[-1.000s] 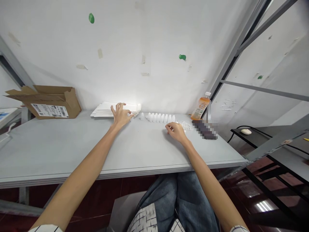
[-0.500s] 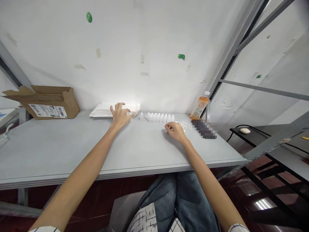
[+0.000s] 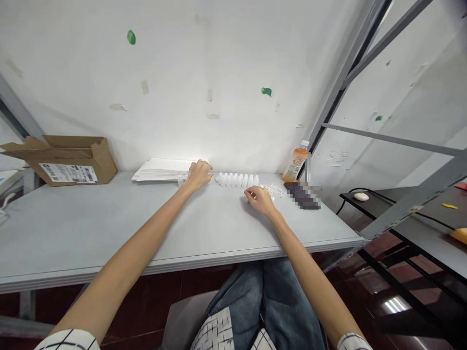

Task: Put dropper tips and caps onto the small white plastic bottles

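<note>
Rightward, away from the end of the paper stack, the left hand (image 3: 199,172) had moved since the earlier frame, and it was now beside the left end of a close-set group of small white bottles (image 3: 239,181). A lone bottle that had stood in that gap no longer showed; the hand may have hidden it. That change brought both hands close about the bottles, so the handling seemed to centre there. At the far left of the grey table (image 3: 109,223) sat an open cardboard box (image 3: 69,163) with a printed label. Next to the right lay the paper stack (image 3: 160,170), flat against the wall (image 3: 164,131), with a small translucent thing (image 3: 180,180) at its near right edge, too small to make out. The left hand's thumb and forefinger tips stood apart, pointing right, but its palm side was hidden, so whether it gripped anything could not be told. The bottles stood upright to its right, along the far side. Just on their near right side, the right hand (image 3: 260,197) was curled with thumb close to fingertips; whether these met or held a piece could not be told. Beyond it on the right lay a scatter of small white pieces (image 3: 275,190), then a dark, pixelated thing (image 3: 302,195), with an orange drink bottle (image 3: 295,163) just behind.
</note>
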Tool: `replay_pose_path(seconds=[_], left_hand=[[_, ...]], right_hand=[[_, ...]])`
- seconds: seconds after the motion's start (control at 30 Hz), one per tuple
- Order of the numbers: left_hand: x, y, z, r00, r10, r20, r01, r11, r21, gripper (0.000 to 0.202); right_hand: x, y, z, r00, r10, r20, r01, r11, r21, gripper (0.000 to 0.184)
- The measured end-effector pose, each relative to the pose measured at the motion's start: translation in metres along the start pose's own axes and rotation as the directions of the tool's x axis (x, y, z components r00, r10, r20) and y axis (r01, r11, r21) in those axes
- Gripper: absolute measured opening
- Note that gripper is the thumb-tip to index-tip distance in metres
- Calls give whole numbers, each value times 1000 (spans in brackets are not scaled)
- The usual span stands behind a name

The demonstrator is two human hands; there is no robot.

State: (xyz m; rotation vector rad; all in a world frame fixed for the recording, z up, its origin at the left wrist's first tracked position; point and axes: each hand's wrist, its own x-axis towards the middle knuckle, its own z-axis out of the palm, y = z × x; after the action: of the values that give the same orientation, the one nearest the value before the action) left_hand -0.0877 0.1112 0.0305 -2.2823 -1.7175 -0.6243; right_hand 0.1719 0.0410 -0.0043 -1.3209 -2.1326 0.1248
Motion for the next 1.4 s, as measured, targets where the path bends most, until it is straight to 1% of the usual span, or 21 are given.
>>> replay_pose_path(seconds=[0.1,0.17,0.37,0.43,0.5,0.57,0.67,0.73,0.8,0.83,0.87,0.97,1.07,1.13,1.23,1.3,1.4], left_hand=[[2,1,2,998,-8,68,5,999,48,17],[-1,3,2,996,-22,86,17,998,60,16],[-5,7,1,994,-70,85,63,995,76,29],[-7,9,-1,993,-85,83,79,994,76,31],[-12,12,-4,992,-94,86,87,993,77,30],[-20,17,-8,992,-82,94,76,995,72,30],[-35,23,-14,995,-26,93,23,999,27,30],[-44,25,-15,997,-25,68,28,999,-33,29],[-51,24,-12,999,-35,41,39,993,-110,28],[-53,23,-10,999,-34,26,37,987,-156,28],[-55,23,-7,1000,-29,9,30,978,-206,29],[-57,24,3,999,-11,-32,-1,936,-352,32],[-57,27,11,999,-29,-44,7,897,-443,30],[-57,27,14,996,-75,-42,45,873,-486,26],[-57,23,16,993,-121,-14,94,831,-548,25],[-57,20,15,991,-129,16,116,815,-568,24],[-57,16,14,993,-96,73,120,818,-562,21]], right_hand=[[0,0,0,1000,-1,-5,1,1000,-5,22],[0,1,1,1000,1,-11,-1,1000,-3,23],[0,3,2,1000,4,-23,-4,1000,18,22],[1,3,2,998,3,-59,0,999,46,22],[2,4,2,990,9,-144,4,996,89,21],[3,6,0,964,20,-267,13,992,122,20],[5,15,-8,892,61,-449,-16,995,103,21],[6,26,-16,835,120,-537,-108,993,55,21],[7,40,-25,784,224,-579,-259,966,23,21],[7,48,-28,756,293,-585,-352,936,14,22],[7,57,-32,737,355,-575,-434,901,0,22],[8,80,-39,736,498,-459,-580,814,-46,22],[7,95,-40,727,589,-353,-644,763,-52,24],[5,98,-39,740,589,-325,-640,766,-68,27],[1,95,-36,791,543,-283,-595,790,-148,27],[0,92,-34,827,507,-241,-555,805,-208,26],[-2,89,-32,859,460,-222,-507,823,-255,23]])
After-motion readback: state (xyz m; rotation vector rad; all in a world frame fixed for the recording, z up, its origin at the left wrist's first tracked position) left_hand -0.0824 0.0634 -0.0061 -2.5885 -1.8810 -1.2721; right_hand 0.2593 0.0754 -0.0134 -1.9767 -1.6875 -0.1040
